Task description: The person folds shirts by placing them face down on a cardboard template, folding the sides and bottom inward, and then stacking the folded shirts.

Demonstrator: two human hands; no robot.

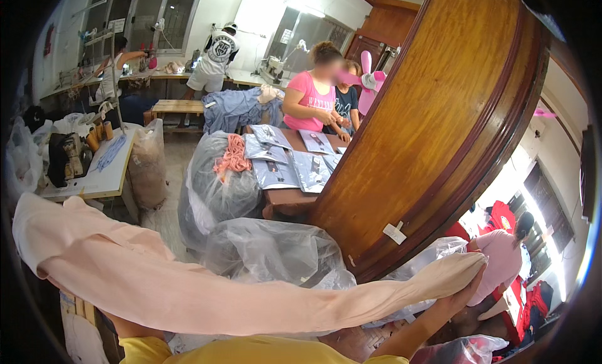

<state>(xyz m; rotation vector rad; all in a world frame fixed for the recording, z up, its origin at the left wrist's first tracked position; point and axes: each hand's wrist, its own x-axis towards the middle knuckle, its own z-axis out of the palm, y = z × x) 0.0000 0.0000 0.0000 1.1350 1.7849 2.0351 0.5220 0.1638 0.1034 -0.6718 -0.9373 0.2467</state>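
Cloth (207, 295), pale pink, is held stretched in the air across the near foreground. Beyond lie clear plastic bags (276, 245), a wooden partition (433, 113) at right, a brown table (288, 196) bearing grey-blue packets (310, 168), and a far counter (163, 76) below windows. Left forearm (132, 327) runs under the cloth; left-hand fingers hidden, grip cannot be told. Right hand (467, 293), extended rightward, grips the cloth's narrow end.
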